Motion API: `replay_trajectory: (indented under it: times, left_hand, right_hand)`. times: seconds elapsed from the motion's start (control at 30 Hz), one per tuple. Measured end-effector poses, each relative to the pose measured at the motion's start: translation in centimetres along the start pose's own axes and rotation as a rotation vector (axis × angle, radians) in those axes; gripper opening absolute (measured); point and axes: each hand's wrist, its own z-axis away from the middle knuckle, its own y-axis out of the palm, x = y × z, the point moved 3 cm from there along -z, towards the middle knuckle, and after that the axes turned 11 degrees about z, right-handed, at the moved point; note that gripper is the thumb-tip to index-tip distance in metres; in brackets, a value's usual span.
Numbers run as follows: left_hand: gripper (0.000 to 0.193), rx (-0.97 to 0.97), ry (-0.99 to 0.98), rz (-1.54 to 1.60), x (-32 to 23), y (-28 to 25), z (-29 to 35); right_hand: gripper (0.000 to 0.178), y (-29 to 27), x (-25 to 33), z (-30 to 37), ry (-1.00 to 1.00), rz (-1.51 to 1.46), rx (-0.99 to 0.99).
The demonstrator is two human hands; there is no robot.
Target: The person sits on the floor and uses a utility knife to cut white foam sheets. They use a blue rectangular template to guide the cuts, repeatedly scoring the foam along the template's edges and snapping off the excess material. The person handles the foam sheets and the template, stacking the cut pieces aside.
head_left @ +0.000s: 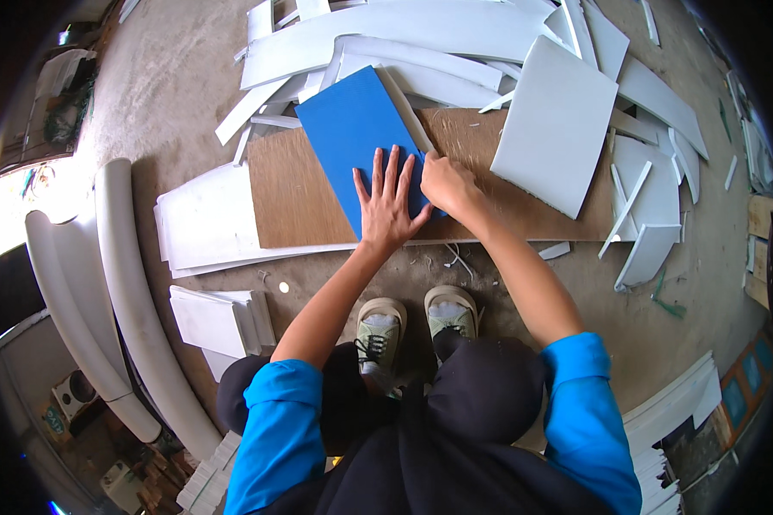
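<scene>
A blue rectangular panel (pixel 343 112) lies slanted across a brown wooden board (pixel 279 193) on the floor in front of me. My left hand (pixel 386 210) presses flat on the panel's near part with its fingers spread. At the panel's right edge, my right hand (pixel 448 184) is closed in a fist; whatever it grips is hidden by the fingers. A strip of pale sheet (pixel 408 112) shows from under the blue panel along its right side. To the right, a white panel (pixel 554 124) rests partly on the board, apart from both hands.
White sheets and offcuts (pixel 404 34) are heaped beyond the board, and more white scraps (pixel 648 249) lie at the right. A small stack of white panels (pixel 219 318) stands near my left shoe (pixel 380 330). Large white rolls (pixel 146 300) lean at the left.
</scene>
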Motion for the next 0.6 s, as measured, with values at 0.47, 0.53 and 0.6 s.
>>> replay_trajectory:
  times: [0.47, 0.53, 0.6]
  left_hand:
    - [0.079, -0.007, -0.002, -0.029, -0.2, 0.0, 0.4]
    - [0.079, -0.014, 0.002, -0.028, -0.2, 0.0, 0.4]
    - [0.079, -0.016, 0.004, -0.032, -0.2, 0.0, 0.4]
  right_hand:
    - [0.014, 4.8, -3.1, 8.9, -0.013, 0.034, -0.022]
    - [0.017, 5.4, -3.3, 9.3, -0.006, 0.017, -0.038]
    - [0.016, 5.8, -3.4, 9.4, -0.012, 0.021, -0.043]
